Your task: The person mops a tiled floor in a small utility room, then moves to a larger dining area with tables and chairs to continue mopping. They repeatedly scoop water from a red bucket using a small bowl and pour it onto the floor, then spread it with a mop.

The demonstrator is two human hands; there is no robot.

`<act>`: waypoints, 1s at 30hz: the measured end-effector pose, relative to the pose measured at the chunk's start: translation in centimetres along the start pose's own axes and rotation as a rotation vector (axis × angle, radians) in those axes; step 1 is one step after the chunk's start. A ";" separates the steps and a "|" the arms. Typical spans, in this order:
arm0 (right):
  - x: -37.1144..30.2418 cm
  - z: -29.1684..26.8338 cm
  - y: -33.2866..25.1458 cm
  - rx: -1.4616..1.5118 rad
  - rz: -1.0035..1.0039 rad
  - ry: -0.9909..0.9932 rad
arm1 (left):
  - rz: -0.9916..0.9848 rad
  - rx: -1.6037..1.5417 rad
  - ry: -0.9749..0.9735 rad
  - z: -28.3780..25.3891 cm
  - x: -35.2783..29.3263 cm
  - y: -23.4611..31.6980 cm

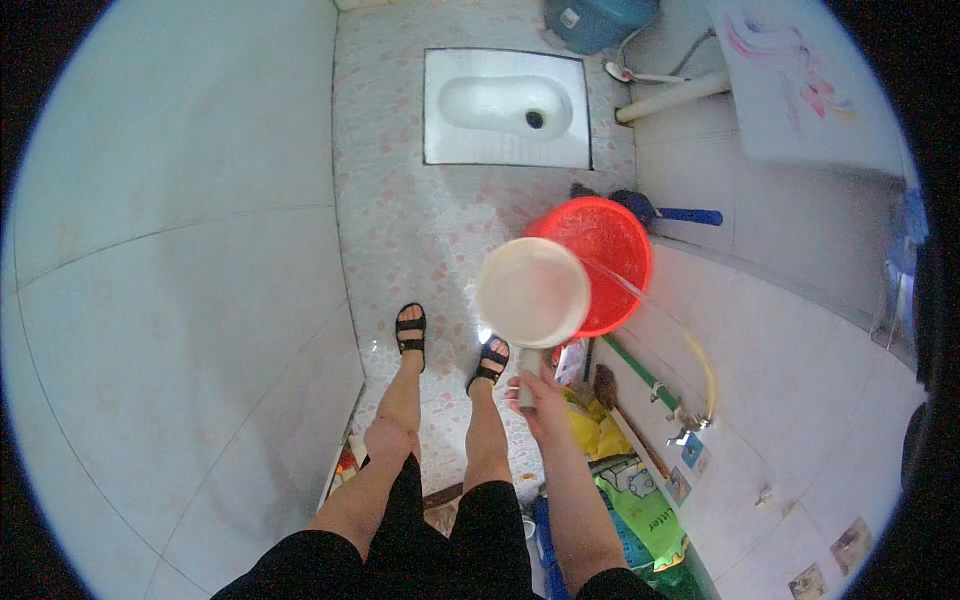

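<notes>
My right hand (540, 402) is wrapped round the pale handle of a white water dipper (535, 292). The dipper's round bowl overlaps the left side of a red basin (618, 265) on the floor. Whether the dipper holds water I cannot tell. A thin clear stream or hose end reaches into the basin from the right. My left hand (390, 436) appears to rest at my left knee, its fingers not distinct; no object shows in it.
A white squat toilet (508, 150) is set in the speckled floor (385, 220). A blue-handled brush (690, 215) lies beside the basin. A wall tap (690, 428) with a yellow hose (712, 375), colourful bags (640, 510) and a teal bucket (600, 25) line the right side.
</notes>
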State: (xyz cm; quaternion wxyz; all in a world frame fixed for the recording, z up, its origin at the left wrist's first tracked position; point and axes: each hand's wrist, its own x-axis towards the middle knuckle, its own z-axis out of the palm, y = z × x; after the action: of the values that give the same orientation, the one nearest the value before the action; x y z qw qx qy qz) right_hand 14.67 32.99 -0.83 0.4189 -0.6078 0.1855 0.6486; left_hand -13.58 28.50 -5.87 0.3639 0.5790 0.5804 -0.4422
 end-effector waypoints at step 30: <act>4.1 -4.0 -20.4 0.794 0.150 -0.444 | -0.135 -0.044 0.090 -2.0 -0.9 4.1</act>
State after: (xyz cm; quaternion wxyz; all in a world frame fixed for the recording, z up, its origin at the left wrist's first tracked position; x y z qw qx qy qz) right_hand 33.25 43.07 0.00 0.6008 -0.2317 0.3688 0.6704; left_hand -9.27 29.82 -4.70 0.3193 0.5498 0.6433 -0.4265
